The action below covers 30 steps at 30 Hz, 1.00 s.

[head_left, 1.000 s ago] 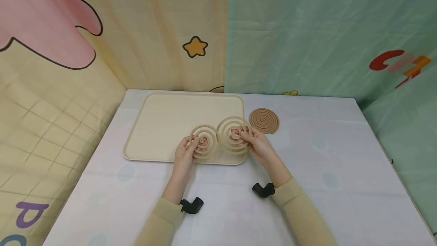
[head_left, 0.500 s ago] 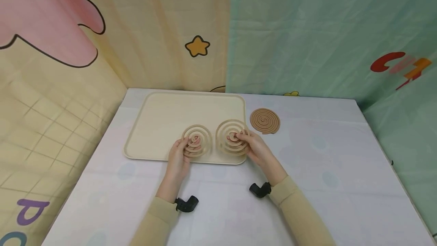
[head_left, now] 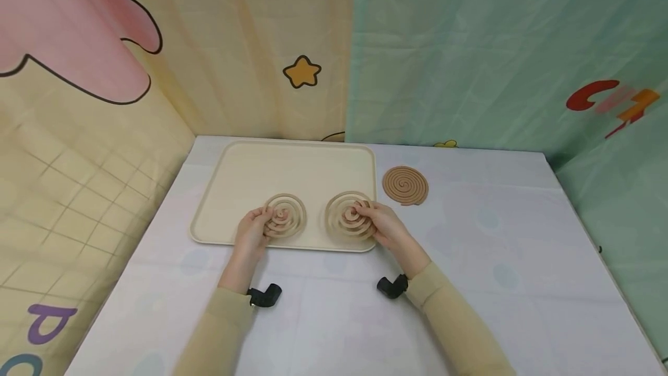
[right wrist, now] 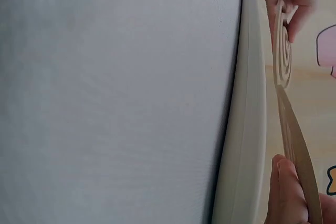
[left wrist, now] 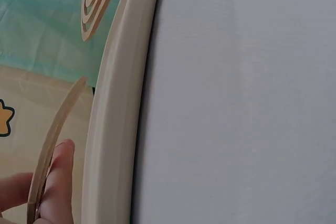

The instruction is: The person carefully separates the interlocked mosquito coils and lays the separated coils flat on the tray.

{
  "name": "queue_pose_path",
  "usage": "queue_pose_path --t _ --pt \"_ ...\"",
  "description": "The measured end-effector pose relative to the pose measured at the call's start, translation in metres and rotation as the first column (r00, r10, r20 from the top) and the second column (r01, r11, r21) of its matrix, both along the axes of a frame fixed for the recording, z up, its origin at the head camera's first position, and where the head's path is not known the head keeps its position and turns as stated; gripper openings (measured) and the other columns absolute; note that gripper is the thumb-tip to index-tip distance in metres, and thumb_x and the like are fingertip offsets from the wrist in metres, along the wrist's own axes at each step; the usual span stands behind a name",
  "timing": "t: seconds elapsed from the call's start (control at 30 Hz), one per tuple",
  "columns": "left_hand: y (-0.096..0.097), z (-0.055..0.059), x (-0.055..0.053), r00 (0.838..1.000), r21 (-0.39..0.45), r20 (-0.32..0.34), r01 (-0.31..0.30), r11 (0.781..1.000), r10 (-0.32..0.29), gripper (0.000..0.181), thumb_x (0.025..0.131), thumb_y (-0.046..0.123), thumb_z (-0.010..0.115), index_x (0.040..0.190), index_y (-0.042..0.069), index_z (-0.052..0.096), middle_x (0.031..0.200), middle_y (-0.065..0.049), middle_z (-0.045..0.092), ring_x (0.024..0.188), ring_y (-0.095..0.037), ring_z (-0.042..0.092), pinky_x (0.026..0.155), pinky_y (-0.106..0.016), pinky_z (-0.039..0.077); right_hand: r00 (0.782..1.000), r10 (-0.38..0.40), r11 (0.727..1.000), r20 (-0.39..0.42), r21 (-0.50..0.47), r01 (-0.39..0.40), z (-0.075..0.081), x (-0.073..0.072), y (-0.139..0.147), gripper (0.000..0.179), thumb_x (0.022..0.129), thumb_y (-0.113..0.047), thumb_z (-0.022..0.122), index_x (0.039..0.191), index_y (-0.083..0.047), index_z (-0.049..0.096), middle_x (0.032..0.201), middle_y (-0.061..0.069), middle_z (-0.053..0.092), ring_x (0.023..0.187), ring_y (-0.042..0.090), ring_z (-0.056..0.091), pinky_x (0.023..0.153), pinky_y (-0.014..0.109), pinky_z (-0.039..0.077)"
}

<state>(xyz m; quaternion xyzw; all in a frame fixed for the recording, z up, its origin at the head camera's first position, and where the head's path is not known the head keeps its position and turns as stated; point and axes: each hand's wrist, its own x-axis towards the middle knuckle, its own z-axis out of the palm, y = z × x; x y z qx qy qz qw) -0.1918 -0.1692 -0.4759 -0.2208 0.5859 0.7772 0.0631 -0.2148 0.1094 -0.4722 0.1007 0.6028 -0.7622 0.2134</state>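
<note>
My left hand (head_left: 251, 232) pinches a pale, single-strand mosquito coil (head_left: 282, 214) by its left side, over the tray's front part. Another pale mosquito coil (head_left: 351, 214) is gripped by my right hand (head_left: 390, 227), thumb on top near the centre. A gap separates the two coils. In the left wrist view, the left coil (left wrist: 46, 150) shows nearly edge-on between thumb and fingers. The right wrist view shows the right coil (right wrist: 300, 145) from its edge too. A brown, tightly wound mosquito coil (head_left: 405, 185) lies flat on the table right of the tray.
Beneath both hands lies a cream rectangular tray (head_left: 256, 170) with a low rim, on a white-covered table (head_left: 469, 260). Patterned curtains (head_left: 443, 45) hang behind and at the sides. Each wrist wears a black camera mount (head_left: 265, 295).
My left hand has moved left with its coil, so the gap between the two coils has widened. The right hand has shifted slightly left and nearer. The brown coil stays put.
</note>
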Motion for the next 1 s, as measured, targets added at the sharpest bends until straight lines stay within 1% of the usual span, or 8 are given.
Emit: queue_pose_path --t 0.2,0.33,0.4,0.47,0.57,0.63,0.77,1.0 --pt "-0.002 0.003 -0.009 0.986 -0.086 0.005 0.166 0.982 -0.166 0.039 0.102 0.009 0.05 0.135 -0.011 0.04 0.085 0.003 0.061 0.063 -0.001 0.055 0.055 -0.012 0.044 1.0 0.004 0.997 0.015 0.071 -0.005 -0.002 -0.001 -0.003 0.035 0.099 -0.01 0.056 0.128 0.009 0.052 0.089 -0.005 0.065 0.075 0.002 0.061 0.064 0.014 0.049" --pt "0.0 0.004 -0.01 0.98 -0.196 0.042 0.199 0.96 -0.195 0.043 0.101 0.008 0.053 0.136 -0.01 0.038 0.088 -0.001 0.059 0.062 -0.003 0.053 0.055 -0.014 0.045 1.0 0.001 0.997 0.021 0.08 -0.003 -0.002 -0.001 -0.003 0.035 0.099 -0.012 0.057 0.128 0.008 0.053 0.09 -0.004 0.065 0.075 0.003 0.061 0.064 0.014 0.049" --pt "0.001 0.004 -0.01 0.978 -0.29 0.054 0.21 0.934 -0.203 0.044 0.1 0.007 0.054 0.137 -0.01 0.038 0.098 -0.009 0.061 0.066 -0.005 0.053 0.058 -0.015 0.045 1.0 0.005 0.997 0.015 0.076 -0.006 -0.002 -0.001 -0.003 0.035 0.099 -0.012 0.057 0.128 0.008 0.053 0.09 -0.004 0.065 0.075 0.002 0.061 0.064 0.014 0.048" --pt "0.002 0.004 -0.01 0.974 -0.401 0.077 0.227 0.888 -0.214 0.045 0.098 0.005 0.055 0.138 -0.009 0.039 0.111 -0.019 0.061 0.073 -0.01 0.057 0.062 -0.017 0.047 1.0 0.009 0.997 0.012 0.074 -0.01 -0.002 -0.001 -0.003 0.034 0.099 -0.012 0.057 0.127 0.008 0.053 0.089 -0.004 0.065 0.073 0.002 0.06 0.063 0.014 0.048" --pt "0.002 0.005 -0.007 0.968 -0.515 0.112 0.251 0.82 -0.226 0.05 0.098 0.002 0.053 0.143 -0.008 0.036 0.133 -0.027 0.052 0.1 -0.023 0.06 0.081 -0.025 0.052 1.0 0.02 0.997 0.009 0.071 -0.02 -0.001 -0.001 -0.003 0.033 0.099 -0.013 0.058 0.125 0.007 0.053 0.086 -0.004 0.065 0.071 0.002 0.059 0.061 0.014 0.047" --pt "0.003 0.007 -0.005 0.969 -0.543 0.125 0.245 0.803 -0.212 0.051 0.098 0.001 0.051 0.145 -0.008 0.034 0.138 -0.028 0.046 0.118 -0.032 0.053 0.096 -0.034 0.05 1.0 0.02 0.997 0.011 0.076 -0.021 0.0 -0.001 -0.003 0.032 0.099 -0.013 0.057 0.125 0.006 0.053 0.086 -0.003 0.064 0.069 0.003 0.057 0.059 0.014 0.044" --pt "0.003 0.01 -0.002 0.98 -0.551 0.096 0.198 0.811 -0.174 0.051 0.096 -0.003 0.047 0.145 -0.01 0.033 0.14 -0.03 0.04 0.131 -0.041 0.04 0.112 -0.046 0.039 1.0 0.017 0.996 0.011 0.091 -0.018 0.002 -0.002 -0.003 0.038 0.099 -0.013 0.056 0.132 0.006 0.051 0.094 -0.001 0.062 0.074 0.003 0.056 0.06 0.014 0.043" --pt "0.016 0.012 0.002 0.98 -0.58 0.007 0.168 0.797 -0.201 0.042 0.098 0.005 0.051 0.138 -0.005 0.044 0.138 -0.025 0.048 0.128 -0.038 0.045 0.11 -0.047 0.04 0.999 0.042 0.995 0.021 0.09 -0.044 0.002 -0.003 -0.001 0.041 0.101 -0.012 0.052 0.138 0.006 0.048 0.103 0.002 0.06 0.08 0.004 0.057 0.066 0.014 0.047"
